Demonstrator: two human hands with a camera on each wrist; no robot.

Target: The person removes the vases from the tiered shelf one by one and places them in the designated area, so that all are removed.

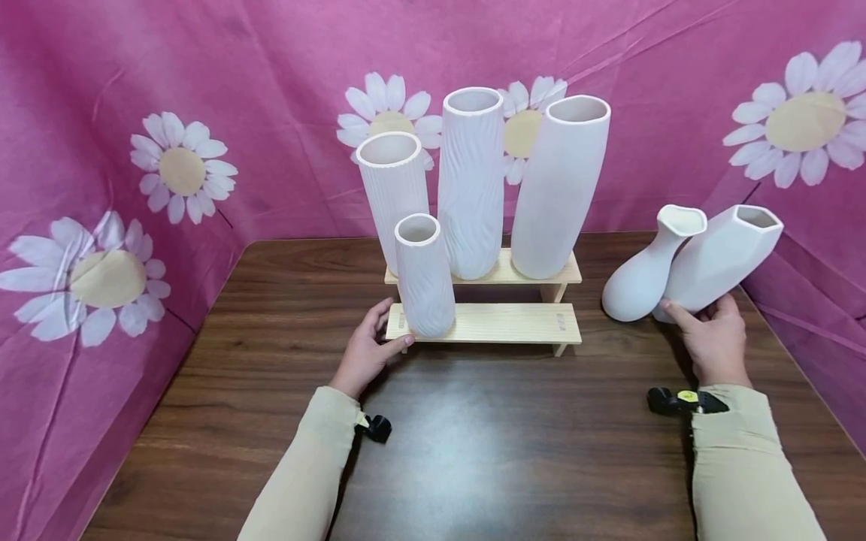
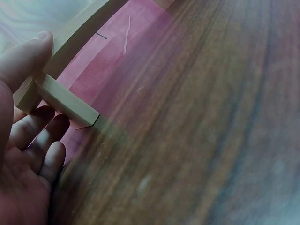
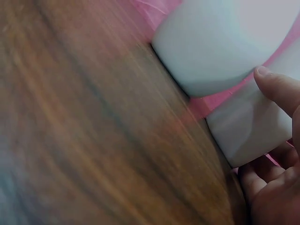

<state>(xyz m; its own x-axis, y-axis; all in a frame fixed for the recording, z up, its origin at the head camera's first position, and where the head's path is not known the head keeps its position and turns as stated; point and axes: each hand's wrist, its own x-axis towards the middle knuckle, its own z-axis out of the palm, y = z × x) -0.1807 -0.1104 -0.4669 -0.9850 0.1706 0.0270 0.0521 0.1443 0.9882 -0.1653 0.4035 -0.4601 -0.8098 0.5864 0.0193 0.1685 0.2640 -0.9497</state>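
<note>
My left hand [image 1: 365, 349] grips the left end of the lower step of a two-step wooden stand [image 1: 507, 323], thumb on the front edge. In the left wrist view the thumb lies on the board, with the fingers by a wooden leg [image 2: 68, 101]. A small wavy vase [image 1: 426, 285] stands on that step's left end. My right hand [image 1: 719, 342] holds the faceted white vase [image 1: 720, 263] low near its base, thumb on the left side. Beside it stands a round-bellied vase [image 1: 636, 282]; in the right wrist view both bases are on the table.
On the upper step stand a ribbed vase [image 1: 395, 195], a tall wavy vase [image 1: 471, 188] and a tall smooth vase [image 1: 561, 188]. The dark wooden table [image 1: 514, 443] carries everything. A pink flowered cloth [image 1: 284, 113] hangs close behind and at both sides.
</note>
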